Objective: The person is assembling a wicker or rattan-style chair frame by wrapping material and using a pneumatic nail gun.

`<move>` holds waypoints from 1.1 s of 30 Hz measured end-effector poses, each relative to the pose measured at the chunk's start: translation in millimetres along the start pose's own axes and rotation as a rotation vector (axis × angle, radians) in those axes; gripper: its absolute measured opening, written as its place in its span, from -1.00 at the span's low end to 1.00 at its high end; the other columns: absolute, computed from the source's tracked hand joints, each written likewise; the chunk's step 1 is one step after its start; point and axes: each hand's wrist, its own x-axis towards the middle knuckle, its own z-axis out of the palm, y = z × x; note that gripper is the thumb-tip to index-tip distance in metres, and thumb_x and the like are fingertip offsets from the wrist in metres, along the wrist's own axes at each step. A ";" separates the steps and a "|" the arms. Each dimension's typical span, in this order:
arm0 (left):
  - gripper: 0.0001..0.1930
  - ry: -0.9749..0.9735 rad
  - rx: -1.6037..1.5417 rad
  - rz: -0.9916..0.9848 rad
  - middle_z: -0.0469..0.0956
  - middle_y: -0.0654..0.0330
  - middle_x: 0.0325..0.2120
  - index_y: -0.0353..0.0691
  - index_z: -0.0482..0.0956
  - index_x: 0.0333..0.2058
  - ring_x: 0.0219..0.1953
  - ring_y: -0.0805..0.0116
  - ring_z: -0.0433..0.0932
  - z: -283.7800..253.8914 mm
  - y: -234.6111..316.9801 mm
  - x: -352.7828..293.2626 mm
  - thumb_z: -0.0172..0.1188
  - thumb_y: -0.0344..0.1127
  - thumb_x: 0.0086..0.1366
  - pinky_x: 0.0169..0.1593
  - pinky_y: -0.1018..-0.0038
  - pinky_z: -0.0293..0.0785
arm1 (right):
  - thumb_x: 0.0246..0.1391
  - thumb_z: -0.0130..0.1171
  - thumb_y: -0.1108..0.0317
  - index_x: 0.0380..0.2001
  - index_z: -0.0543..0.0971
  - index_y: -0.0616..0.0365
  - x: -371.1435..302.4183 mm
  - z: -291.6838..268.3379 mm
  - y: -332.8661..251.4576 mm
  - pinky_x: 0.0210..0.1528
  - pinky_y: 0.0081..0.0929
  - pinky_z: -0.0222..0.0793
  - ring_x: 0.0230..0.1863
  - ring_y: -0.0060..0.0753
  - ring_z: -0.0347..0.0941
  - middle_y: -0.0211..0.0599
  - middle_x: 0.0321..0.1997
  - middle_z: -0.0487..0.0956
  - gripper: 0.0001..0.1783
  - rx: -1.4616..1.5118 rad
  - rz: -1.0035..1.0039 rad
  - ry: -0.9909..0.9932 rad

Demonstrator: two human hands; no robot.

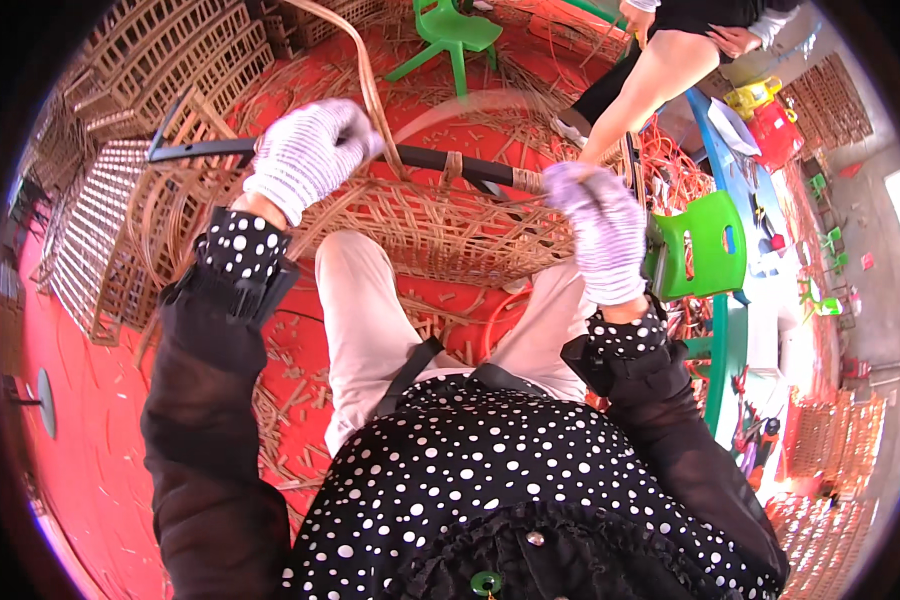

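Across my knees lies a woven brown wicker panel (440,225) on a black frame bar (205,150), wrapped with strand in places. My left hand (315,155), in a striped white and purple glove, is closed over the bar. Beside its fingertips a long brown wicker strand (368,85) rises and curves off to the upper left. My right hand (600,230), gloved alike, is closed at the panel's right end, its fingertips blurred; what they grip is hidden. A pale strand (470,103), smeared by motion, arcs between my hands beyond the bar.
Cut wicker scraps (295,425) litter the red floor (95,440). Woven panels (185,60) are stacked at the far left. Green chairs stand ahead (457,35) and at right (705,245). Another person's leg (655,85) is near my right hand, beside a blue table (720,150).
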 end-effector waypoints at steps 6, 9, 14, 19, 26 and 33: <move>-0.67 0.438 0.121 0.502 0.56 0.20 -0.21 -0.14 0.56 -0.25 -0.13 0.14 0.51 11.4 43.2 -16.9 0.31 -0.18 -0.02 0.00 0.29 0.40 | 0.19 0.03 0.39 -0.31 0.50 0.30 24.7 15.0 3.9 -0.15 -0.40 0.48 -0.22 -0.31 0.56 -0.10 -0.29 0.61 -0.83 0.239 -0.088 0.004; -0.52 0.118 0.215 0.506 0.54 0.19 -0.19 -0.10 0.50 -0.13 -0.10 0.14 0.50 46.9 52.7 5.3 0.28 0.01 0.00 0.00 0.28 0.40 | 0.23 -0.03 0.33 -0.35 0.43 0.25 35.1 25.6 15.2 -0.26 -0.37 0.48 -0.40 -0.30 0.54 -0.10 -0.43 0.59 -0.81 0.554 0.083 -0.053; -0.57 -0.106 0.094 0.383 0.58 0.16 -0.41 -0.02 0.53 -0.24 -0.29 0.11 0.58 75.0 43.7 45.5 0.23 0.15 0.04 -0.25 0.22 0.48 | 0.20 -0.06 0.28 -0.41 0.44 0.13 92.2 13.8 26.7 -0.45 -0.41 0.35 -0.65 -0.42 0.28 -0.49 -0.70 0.34 -0.81 1.005 0.284 -0.297; -0.58 -0.206 0.232 0.132 0.61 0.08 -0.43 -0.03 0.58 -0.28 -0.29 0.07 0.60 70.6 47.8 89.9 0.06 0.18 0.16 -0.19 0.01 0.43 | 0.22 -0.10 0.16 -0.50 0.37 -0.05 144.4 10.3 47.5 -0.73 -0.55 -0.11 -0.79 -0.59 -0.04 -0.66 -0.78 0.05 -0.77 0.754 0.390 0.136; -0.54 -0.204 0.210 0.101 0.60 0.03 -0.35 -0.15 0.57 -0.27 -0.21 0.06 0.57 77.3 64.1 122.7 0.03 0.16 0.20 -0.14 0.19 0.44 | 0.23 -0.11 0.17 -0.48 0.40 0.01 161.6 -4.6 50.5 -0.67 -0.54 -0.06 -0.78 -0.60 -0.07 -0.65 -0.78 0.06 -0.75 0.767 0.387 0.115; -0.58 -0.371 0.252 0.080 0.58 0.02 -0.26 -0.17 0.54 -0.21 -0.13 0.09 0.54 62.4 77.3 119.0 0.03 0.07 0.23 -0.06 0.24 0.41 | 0.23 -0.12 0.13 -0.55 0.39 -0.01 158.5 -0.1 41.1 -0.66 -0.52 -0.05 -0.78 -0.59 -0.06 -0.63 -0.78 0.08 -0.69 0.812 0.432 0.088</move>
